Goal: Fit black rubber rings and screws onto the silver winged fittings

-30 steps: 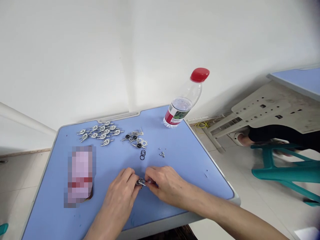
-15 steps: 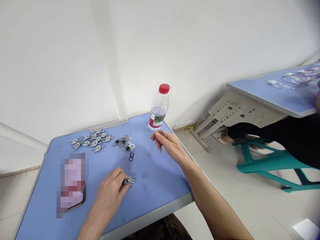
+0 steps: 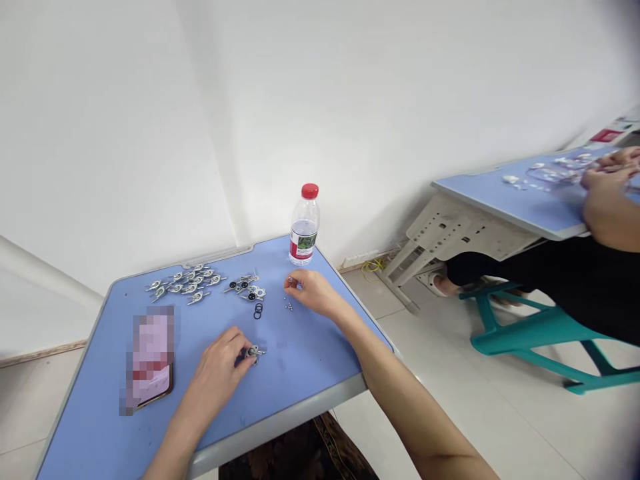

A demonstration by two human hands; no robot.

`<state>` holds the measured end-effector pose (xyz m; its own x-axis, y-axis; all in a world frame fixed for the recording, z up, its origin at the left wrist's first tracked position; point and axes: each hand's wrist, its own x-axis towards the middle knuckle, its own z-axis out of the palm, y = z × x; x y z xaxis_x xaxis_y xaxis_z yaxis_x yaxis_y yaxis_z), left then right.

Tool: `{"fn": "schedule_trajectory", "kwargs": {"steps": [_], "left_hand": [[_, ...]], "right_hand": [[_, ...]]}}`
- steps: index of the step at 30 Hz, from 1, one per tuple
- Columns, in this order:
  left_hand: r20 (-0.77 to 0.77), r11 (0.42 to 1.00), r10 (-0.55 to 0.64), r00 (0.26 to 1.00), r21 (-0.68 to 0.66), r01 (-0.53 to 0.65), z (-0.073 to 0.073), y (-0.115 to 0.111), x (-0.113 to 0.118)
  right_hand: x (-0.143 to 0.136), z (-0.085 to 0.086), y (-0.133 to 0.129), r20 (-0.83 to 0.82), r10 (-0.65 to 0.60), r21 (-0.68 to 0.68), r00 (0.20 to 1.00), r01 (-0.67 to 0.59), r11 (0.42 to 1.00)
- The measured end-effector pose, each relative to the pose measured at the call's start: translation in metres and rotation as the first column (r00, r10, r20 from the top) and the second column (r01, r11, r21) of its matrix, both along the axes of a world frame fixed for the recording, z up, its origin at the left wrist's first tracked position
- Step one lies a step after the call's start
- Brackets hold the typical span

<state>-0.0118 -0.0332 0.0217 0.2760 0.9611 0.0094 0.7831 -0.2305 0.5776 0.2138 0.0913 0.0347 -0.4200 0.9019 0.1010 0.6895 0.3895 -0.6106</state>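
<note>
My left hand rests on the blue table and pinches a small metal part with a black ring against the surface. My right hand is stretched forward, fingertips pinched together just above a few tiny screws. Whether a screw sits between those fingers is too small to tell. A few black rubber rings lie between the two hands. Behind them sit a few metal parts with black rings and a pile of several silver metal parts.
A water bottle with a red cap stands at the table's far right corner. A phone lies at the left. To the right, another person's hands work at a second blue table, beside a teal stool.
My right hand left the part held by my left hand, reached toward the bottle, then dropped to the small screws. The view swung right and pulled back, showing the neighbouring table.
</note>
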Motion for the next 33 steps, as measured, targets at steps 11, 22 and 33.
{"fn": "schedule_trajectory", "kwargs": {"steps": [11, 22, 33], "left_hand": [[-0.026, 1.000, 0.000, 1.000, -0.002, 0.000, 0.003, -0.001, 0.001], [-0.068, 1.000, 0.003, 0.998, 0.016, -0.002, 0.004, -0.002, 0.003], [-0.115, 1.000, 0.003, 0.993, 0.018, -0.001, 0.007, -0.003, 0.007]], "right_hand": [[-0.012, -0.009, 0.002, 0.266, 0.024, 0.016, 0.964, -0.029, 0.999], [-0.040, -0.004, -0.039, -0.185, 0.259, -0.255, 0.948, -0.301, 0.919], [-0.049, -0.009, -0.056, 0.067, 0.447, -0.077, 0.892, -0.442, 0.894]]}}
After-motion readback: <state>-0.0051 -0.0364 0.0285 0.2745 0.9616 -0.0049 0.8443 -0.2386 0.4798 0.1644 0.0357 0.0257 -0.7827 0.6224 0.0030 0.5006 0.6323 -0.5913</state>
